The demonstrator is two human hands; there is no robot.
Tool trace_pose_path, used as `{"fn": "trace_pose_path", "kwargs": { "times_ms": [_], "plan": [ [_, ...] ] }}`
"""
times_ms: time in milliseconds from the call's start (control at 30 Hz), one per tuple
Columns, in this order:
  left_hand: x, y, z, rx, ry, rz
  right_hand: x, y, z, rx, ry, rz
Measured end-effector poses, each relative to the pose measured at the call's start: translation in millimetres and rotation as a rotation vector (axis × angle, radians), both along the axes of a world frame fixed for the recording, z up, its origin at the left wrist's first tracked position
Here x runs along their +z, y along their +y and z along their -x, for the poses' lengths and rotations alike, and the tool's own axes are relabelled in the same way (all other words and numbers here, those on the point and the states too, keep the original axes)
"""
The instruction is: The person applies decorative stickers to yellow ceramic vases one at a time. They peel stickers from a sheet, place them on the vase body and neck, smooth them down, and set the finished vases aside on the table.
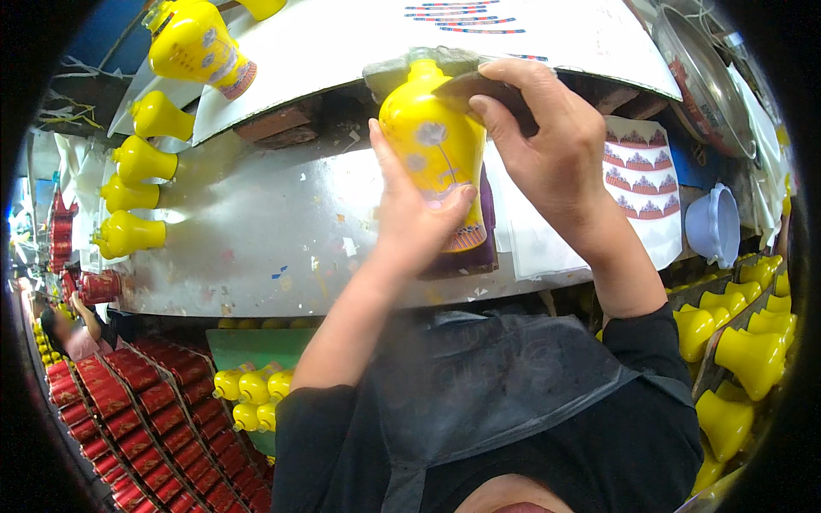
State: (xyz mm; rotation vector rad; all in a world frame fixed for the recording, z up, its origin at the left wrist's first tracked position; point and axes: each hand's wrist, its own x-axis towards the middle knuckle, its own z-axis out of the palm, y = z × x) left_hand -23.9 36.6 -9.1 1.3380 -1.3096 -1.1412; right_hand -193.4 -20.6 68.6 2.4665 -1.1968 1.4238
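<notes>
A glossy yellow vase-shaped bottle [409,115] lies on its side in front of me, its neck away from me on a grey folded cloth [382,79]. Pale purple flowers decorate its body, and a patterned band rings its base. My left hand [415,209] grips the lower body, thumb across the front and fingers hidden behind. In my right hand [556,120] a thin dark flat scraper [462,88] is pinched, its edge against the bottle's shoulder. Dark purple cloth [486,231] shows beneath the base.
White board [333,43] with printed decal strips [470,19] lies beyond. Sheets of patterned decals [640,175] and a pale blue bucket [712,224] are on the right. Several plain yellow bottles [132,235] line the table's left; racks of red pieces [137,402] and yellow bottles [753,355] flank me.
</notes>
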Motion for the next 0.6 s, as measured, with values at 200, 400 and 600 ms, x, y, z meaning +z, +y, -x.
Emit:
{"fn": "trace_pose_path", "kwargs": {
  "times_ms": [200,400,600],
  "plan": [
    [7,-7,-7,-0.096,0.416,-0.065,-7,1,0,0.033,0.016,-0.099],
    [21,-2,-16,-0.121,0.553,-0.102,-27,3,20,-0.007,-0.135,0.022],
    [33,7,-22,-0.125,0.546,-0.018,-36,58,2,0.273,0.101,0.137]
  ]
}}
